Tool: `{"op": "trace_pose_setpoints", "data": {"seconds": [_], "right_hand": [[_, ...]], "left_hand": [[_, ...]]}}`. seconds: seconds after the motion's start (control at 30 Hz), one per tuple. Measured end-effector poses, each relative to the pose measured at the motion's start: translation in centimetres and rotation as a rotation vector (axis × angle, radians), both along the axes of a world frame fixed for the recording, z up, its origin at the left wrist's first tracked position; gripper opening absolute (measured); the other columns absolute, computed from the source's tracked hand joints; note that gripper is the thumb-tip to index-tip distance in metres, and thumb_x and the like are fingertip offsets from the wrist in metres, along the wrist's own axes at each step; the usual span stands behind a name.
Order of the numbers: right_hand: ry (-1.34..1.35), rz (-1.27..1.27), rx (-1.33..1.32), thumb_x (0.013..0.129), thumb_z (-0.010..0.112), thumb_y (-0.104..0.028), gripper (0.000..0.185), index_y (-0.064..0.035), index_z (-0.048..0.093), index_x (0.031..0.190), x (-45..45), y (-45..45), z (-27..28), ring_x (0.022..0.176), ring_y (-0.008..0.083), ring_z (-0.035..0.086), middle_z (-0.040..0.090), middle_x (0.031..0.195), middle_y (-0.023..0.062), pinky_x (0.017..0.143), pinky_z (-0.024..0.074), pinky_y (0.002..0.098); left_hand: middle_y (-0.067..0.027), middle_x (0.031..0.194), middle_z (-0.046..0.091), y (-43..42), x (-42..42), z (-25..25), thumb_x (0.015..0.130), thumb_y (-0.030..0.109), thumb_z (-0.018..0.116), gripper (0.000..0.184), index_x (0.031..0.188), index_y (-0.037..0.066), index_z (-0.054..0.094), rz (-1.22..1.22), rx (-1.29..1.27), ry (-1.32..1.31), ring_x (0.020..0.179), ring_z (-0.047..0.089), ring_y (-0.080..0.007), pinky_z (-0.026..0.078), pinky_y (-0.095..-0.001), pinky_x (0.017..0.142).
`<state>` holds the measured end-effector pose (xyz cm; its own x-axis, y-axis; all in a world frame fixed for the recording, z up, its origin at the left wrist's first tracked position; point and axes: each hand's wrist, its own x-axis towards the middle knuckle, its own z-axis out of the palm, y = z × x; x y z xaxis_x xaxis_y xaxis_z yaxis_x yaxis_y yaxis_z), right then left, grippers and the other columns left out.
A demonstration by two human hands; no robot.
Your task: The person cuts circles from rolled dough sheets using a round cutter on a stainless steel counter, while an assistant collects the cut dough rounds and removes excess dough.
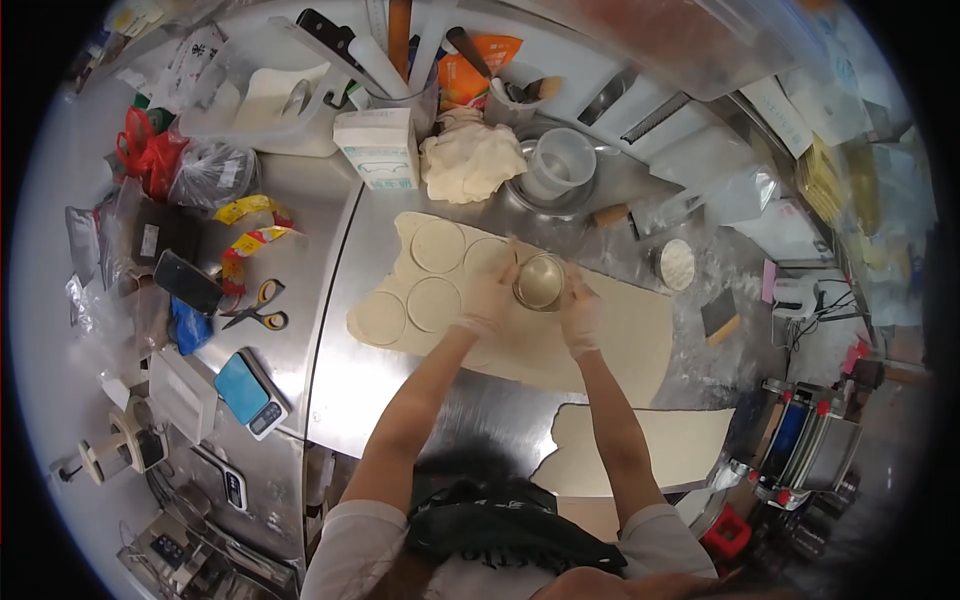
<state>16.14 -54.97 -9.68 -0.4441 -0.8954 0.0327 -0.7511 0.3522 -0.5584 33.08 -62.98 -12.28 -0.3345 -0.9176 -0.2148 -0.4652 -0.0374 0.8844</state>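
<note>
The round cutter [540,282] sits on the pale dough sheet [620,330], near the middle of its far side, just right of the pressed circles [438,247]. The left hand [490,287] and right hand [580,305] have it between them, the fingers closed in on opposite sides of its rim; the left hand is blurred, so how each finger lies is hard to tell. The cutter has a metallic look and is probably light and stiff, with little give in its wall, though a thin clear glove, which both hands seem to wear, may slide a little on it. The best hold is low on the outer wall, left and right at once — that keeps the push even. The dough sheet should be the delicate one: soft, limp, quick to stretch or tear if lifted by one edge, so it wants flat, spread support from beneath. Seen from above the cutter is round, with no long axis and no end that points anywhere; it looks close to level, its round face upward. The sheet does have a long axis — it runs left to right across the metal surface [350,390], its right end slightly nearer the person, its left end ragged and rounded, its right end straighter.
</note>
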Motion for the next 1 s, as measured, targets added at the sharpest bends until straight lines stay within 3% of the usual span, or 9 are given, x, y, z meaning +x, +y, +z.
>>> {"op": "trace_pose_setpoints", "data": {"seconds": [0.13, 0.23, 0.33, 0.43, 0.53, 0.7, 0.83, 0.9, 1.0], "right_hand": [[-0.040, -0.012, -0.088, 0.095, 0.059, -0.012, 0.036, -0.0135, 0.062, 0.131, 1.7, 3.7, 1.5, 0.066, 0.0326, 0.064, 0.066, 0.080, 0.0190, 0.061, 0.0505, 0.0393], [0.027, -0.006, -0.049, 0.096, 0.059, -0.014, 0.034, -0.0137, 0.064, 0.130, 2.9, 6.8, -0.2, 0.054, 0.0261, 0.057, 0.061, 0.068, 0.0176, 0.055, 0.0478, 0.0350], [0.068, 0.004, -0.078, 0.095, 0.061, -0.013, 0.034, -0.0150, 0.065, 0.128, 3.2, 8.5, -1.2, 0.050, 0.0219, 0.055, 0.060, 0.067, 0.0157, 0.052, 0.0463, 0.0328], [0.119, 0.028, -0.128, 0.094, 0.062, -0.012, 0.035, -0.0166, 0.066, 0.128, 3.1, 9.0, -1.8, 0.049, 0.0214, 0.056, 0.061, 0.067, 0.0136, 0.050, 0.0457, 0.0331], [0.152, 0.045, -0.118, 0.093, 0.062, -0.012, 0.036, -0.0176, 0.066, 0.129, 3.1, 9.1, -2.0, 0.049, 0.0230, 0.057, 0.061, 0.066, 0.0124, 0.050, 0.0456, 0.0349], [0.226, 0.055, -0.075, 0.093, 0.062, -0.013, 0.037, -0.0182, 0.065, 0.129, 3.2, 9.4, -2.1, 0.048, 0.0240, 0.057, 0.061, 0.065, 0.0095, 0.048, 0.0453, 0.0356], [0.335, 0.099, 0.065, 0.092, 0.061, -0.019, 0.047, -0.0215, 0.056, 0.139, 3.6, 9.0, -1.1, 0.084, 0.0258, 0.062, 0.065, 0.101, 0.0097, 0.075, 0.0493, 0.0392], [0.481, 0.192, -0.003, 0.092, 0.061, -0.024, 0.054, -0.0213, 0.049, 0.144, 4.7, 7.7, 1.5, 0.109, 0.0281, 0.058, 0.060, 0.125, 0.0102, 0.096, 0.0446, 0.0431], [0.066, 0.375, -0.090, 0.089, 0.059, -0.038, 0.063, -0.0152, 0.044, 0.146, 5.7, 7.1, -1.4, 0.138, 0.0356, 0.033, 0.042, 0.148, 0.0111, 0.116, 0.0177, 0.0517]], "left_hand": [[-0.0192, 0.077, 0.064, 2.3, 3.5, -0.9, 0.098, 0.021, 0.056, 0.041, 0.138, 0.018, 0.057, 0.206, -0.184, 0.018, 0.062, 0.061, -0.0301, 0.048, -0.0407, 0.060], [-0.0195, 0.078, 0.065, 4.7, 4.4, 0.3, 0.096, 0.020, 0.059, 0.037, 0.133, 0.016, 0.062, 0.222, -0.071, 0.022, 0.064, 0.062, -0.0297, 0.049, -0.0393, 0.062], [-0.0159, 0.078, 0.066, 5.9, 4.4, -0.7, 0.096, 0.014, 0.061, 0.035, 0.131, 0.012, 0.064, 0.292, -0.098, 0.102, 0.068, 0.061, -0.0146, 0.049, -0.0294, 0.067], [-0.0156, 0.082, 0.068, 6.3, 4.8, -0.7, 0.096, 0.012, 0.061, 0.034, 0.129, 0.010, 0.064, 0.289, -0.024, 0.040, 0.071, 0.062, -0.0144, 0.050, -0.0278, 0.069], [-0.0190, 0.086, 0.069, 6.5, 4.7, -1.0, 0.094, 0.016, 0.062, 0.033, 0.126, 0.013, 0.066, 0.351, -0.106, 0.157, 0.070, 0.066, -0.0275, 0.051, -0.0365, 0.066], [-0.0189, 0.087, 0.070, 6.7, 5.1, -0.6, 0.094, 0.014, 0.061, 0.033, 0.126, 0.010, 0.066, 0.322, -0.096, 0.092, 0.070, 0.066, -0.0283, 0.051, -0.0353, 0.066], [-0.0161, 0.094, 0.069, 7.7, 3.9, 0.8, 0.094, 0.016, 0.061, 0.030, 0.122, 0.006, 0.066, 0.360, -0.119, 0.076, 0.083, 0.065, -0.0280, 0.051, -0.0392, 0.077], [-0.0132, 0.100, 0.065, 8.3, 2.6, 3.2, 0.092, 0.021, 0.061, 0.029, 0.116, 0.006, 0.067, 0.073, -0.535, -0.070, 0.096, 0.061, -0.0273, 0.048, -0.0441, 0.086], [-0.0102, 0.107, 0.056, 9.1, -1.2, 4.5, 0.090, 0.031, 0.061, 0.029, 0.109, 0.010, 0.065, -0.346, -0.740, -0.014, 0.112, 0.050, -0.0282, 0.039, -0.0516, 0.099]]}}
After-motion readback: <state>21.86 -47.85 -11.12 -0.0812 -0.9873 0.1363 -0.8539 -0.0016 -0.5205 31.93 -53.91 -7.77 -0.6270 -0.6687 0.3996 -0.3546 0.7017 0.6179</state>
